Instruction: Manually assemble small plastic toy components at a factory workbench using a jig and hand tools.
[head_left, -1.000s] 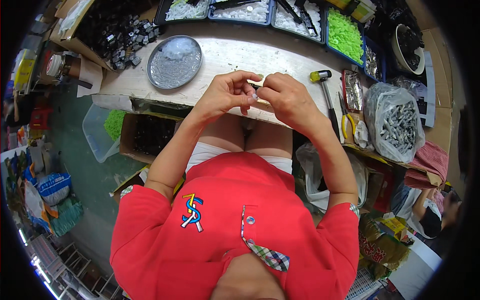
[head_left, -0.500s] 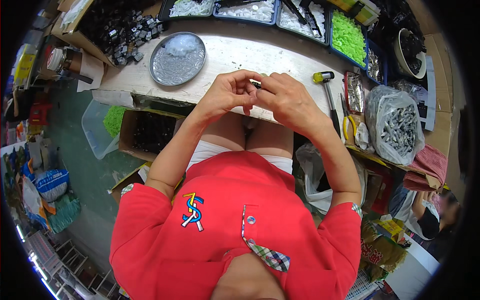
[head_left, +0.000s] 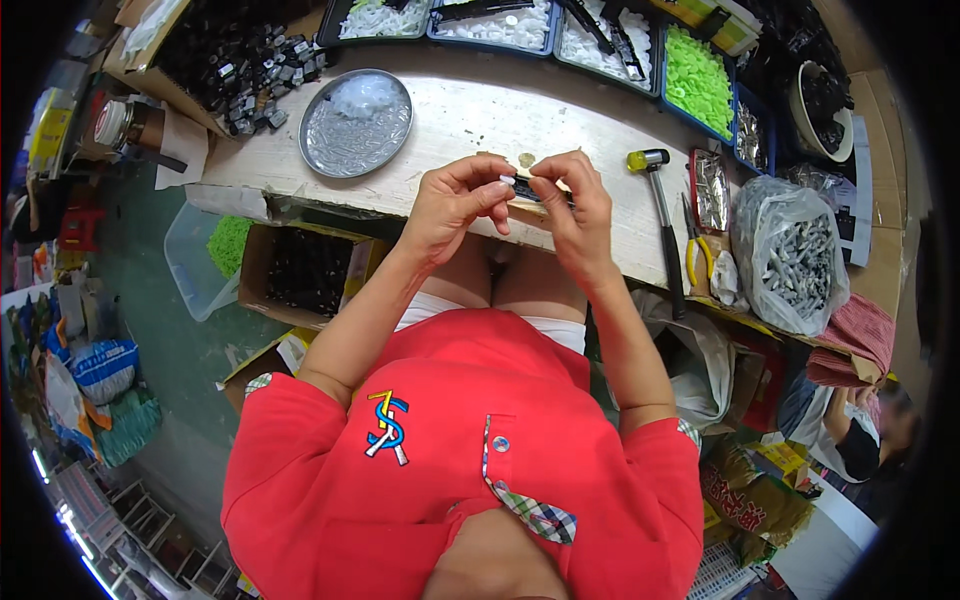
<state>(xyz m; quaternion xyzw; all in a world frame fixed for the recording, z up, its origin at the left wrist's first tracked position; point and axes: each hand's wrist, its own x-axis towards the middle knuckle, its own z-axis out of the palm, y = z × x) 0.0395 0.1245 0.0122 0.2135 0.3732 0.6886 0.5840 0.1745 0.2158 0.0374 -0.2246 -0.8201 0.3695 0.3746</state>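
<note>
Close together over the front edge of the bench, both my hands are closed on small parts. My left hand [head_left: 455, 207] pinches a small white plastic piece [head_left: 507, 180] between thumb and fingertips. A narrow black plastic part [head_left: 524, 188] is gripped by my right hand [head_left: 578, 215], its far end running under the fingers. The white piece is right at the near end of the black part; whether they touch I cannot tell. Behind the hands lies the pale bench top [head_left: 455, 120], with a round greasy spot on it.
A round metal tray [head_left: 345, 150] holds clear grease at the left. Trays of white pieces [head_left: 495, 25] and green pieces [head_left: 697, 80] line the back. At the right lie a hammer [head_left: 662, 215], yellow-handled pliers [head_left: 697, 245] and a bag of metal parts [head_left: 795, 260].
My right hand has turned and drawn slightly away from my left, with its elbow coming inward. The white piece and the black part now show between the fingertips.
</note>
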